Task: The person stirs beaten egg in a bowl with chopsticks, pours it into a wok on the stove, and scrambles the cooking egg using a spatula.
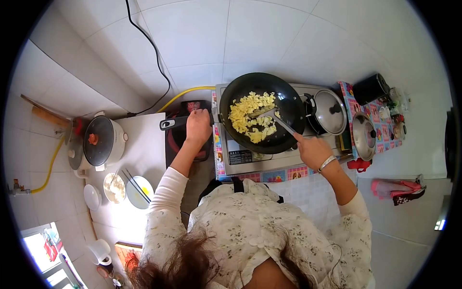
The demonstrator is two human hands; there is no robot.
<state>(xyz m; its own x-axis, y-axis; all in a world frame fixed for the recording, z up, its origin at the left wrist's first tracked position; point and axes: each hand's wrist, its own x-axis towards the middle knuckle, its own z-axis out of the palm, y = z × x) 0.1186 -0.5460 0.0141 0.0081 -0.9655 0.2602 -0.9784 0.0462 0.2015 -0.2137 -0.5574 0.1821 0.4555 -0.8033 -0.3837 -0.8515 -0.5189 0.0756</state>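
Note:
A black wok (288, 96) sits on the gas stove, tilted slightly, with yellow scrambled egg pieces (246, 111) gathered mostly on its left side. My left hand (198, 127) is wrapped around the wok's long black handle (174, 123). From the right, my right hand (314, 153) grips a metal spatula (285, 125), index finger stretched along its handle. The spatula's blade rests among the egg pieces and is partly covered by them.
A lidded pot (331, 111) stands just right of the wok, with another metal lid (364, 136) beyond it. On the left counter are a white electric cooker (113, 144), a bowl of white food (114, 188) and a bowl with chopsticks (140, 192). A yellow hose (185, 91) runs behind.

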